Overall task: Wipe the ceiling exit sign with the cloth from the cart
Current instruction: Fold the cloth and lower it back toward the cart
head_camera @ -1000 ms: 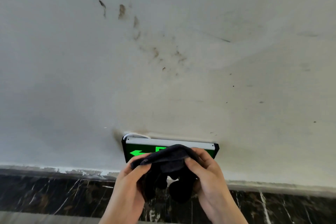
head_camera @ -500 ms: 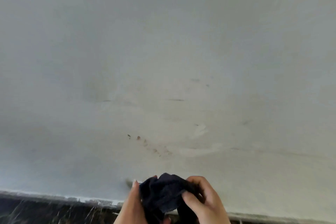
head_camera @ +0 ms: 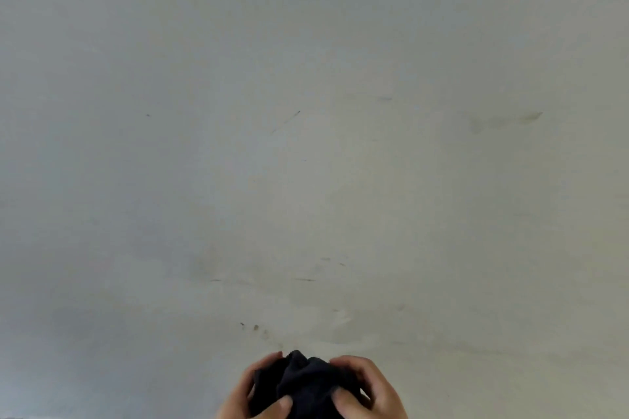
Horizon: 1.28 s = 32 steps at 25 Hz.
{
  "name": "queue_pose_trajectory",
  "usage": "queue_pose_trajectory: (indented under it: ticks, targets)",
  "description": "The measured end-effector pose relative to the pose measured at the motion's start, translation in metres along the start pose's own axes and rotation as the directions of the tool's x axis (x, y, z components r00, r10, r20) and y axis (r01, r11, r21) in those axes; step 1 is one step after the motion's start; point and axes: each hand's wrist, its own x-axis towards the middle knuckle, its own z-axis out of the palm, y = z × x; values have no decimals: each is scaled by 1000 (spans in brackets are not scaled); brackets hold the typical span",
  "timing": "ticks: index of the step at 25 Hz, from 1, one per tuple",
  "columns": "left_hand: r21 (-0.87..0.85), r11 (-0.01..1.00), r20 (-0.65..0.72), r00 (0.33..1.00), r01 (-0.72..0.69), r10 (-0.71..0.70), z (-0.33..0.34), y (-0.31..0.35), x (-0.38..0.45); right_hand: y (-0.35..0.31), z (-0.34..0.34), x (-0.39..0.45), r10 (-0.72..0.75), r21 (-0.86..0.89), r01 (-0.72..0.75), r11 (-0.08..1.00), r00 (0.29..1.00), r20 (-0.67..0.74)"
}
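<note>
A dark, bunched-up cloth point(head_camera: 306, 381) sits at the bottom middle of the head view, held up toward the ceiling. My left hand point(head_camera: 252, 395) grips its left side, thumb on the front. My right hand point(head_camera: 367, 388) grips its right side, fingers curled over the top. The exit sign is out of the frame or hidden behind the cloth and hands.
A pale grey ceiling point(head_camera: 306, 146) fills nearly the whole view, with faint scuffs and a few small brown smudges point(head_camera: 255, 327) just above the cloth.
The view has tilted further up: the green exit sign and the dark marble wall strip have dropped out of sight. Both hands still hold the cloth, now lower in the frame.
</note>
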Motion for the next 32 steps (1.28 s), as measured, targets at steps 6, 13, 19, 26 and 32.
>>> queue_pose_trajectory:
  ticks: [6,13,19,26,32]
  targets:
    - [-233,966,-126,981,113,-146,-101,-123,-6,-3,15,8,4,3,-4,1000,996,93]
    - [-258,965,-343,937,-32,-61,-131,67,-87,-2,119,16,76,-76,-55,996,943,325]
    - [-416,890,-668,727,-187,-159,-204,87,-151,-1,243,-22,250,38,-344,938,748,615]
    - [-504,784,-814,502,-363,-292,-287,63,-205,26,381,-71,390,-41,-560,827,519,761]
    - [-592,754,-795,362,-286,-487,-314,12,-198,91,433,-53,482,-188,-481,856,613,626]
